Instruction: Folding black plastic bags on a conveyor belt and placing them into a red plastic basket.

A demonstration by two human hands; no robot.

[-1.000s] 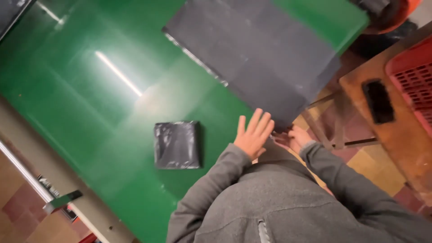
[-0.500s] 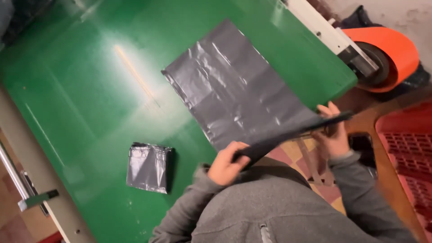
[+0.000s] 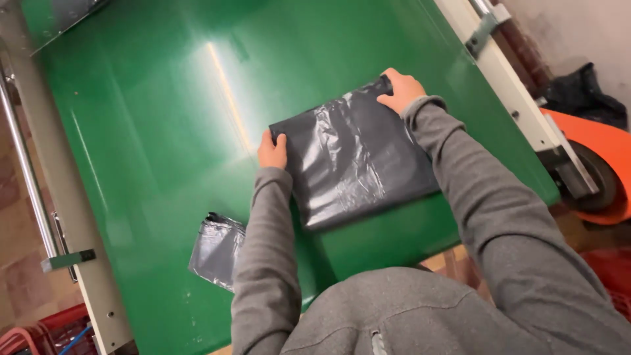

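**A:** So where are we at with the dark grey plastic bag (image 3: 358, 161)?

**B:** We've got it lying flat on the green table (image 3: 151, 151), folded over into a rough rectangle, sitting toward the near edge and a bit right of the middle. Its near corner almost reaches the table's near edge.

**A:** And our hands?

**B:** Our left hand (image 3: 272, 150) is at the bag's far-left corner, fingers curled together and pinched on the edge there. Our right hand (image 3: 402, 89) is on the far-right corner, fingers bent and close together, pressing down on the plastic (can't tell if the thumb is tucked under the bag or just on top). Both grey sleeves stretch out over the table from the near edge.

**A:** Anything else on there?

**B:** Yep, a smaller folded bag (image 3: 217, 250) of the same dark plastic, near the near edge, left of the big one and partly hidden under our left sleeve. The two bags are apart, not touching.

**A:** And around the table?

**B:** A pale metal rail (image 3: 509, 89) runs along the right edge, and past it there's an orange wheel-like machine part (image 3: 601, 167). Another pale frame rail (image 3: 72, 217) runs along the left edge.
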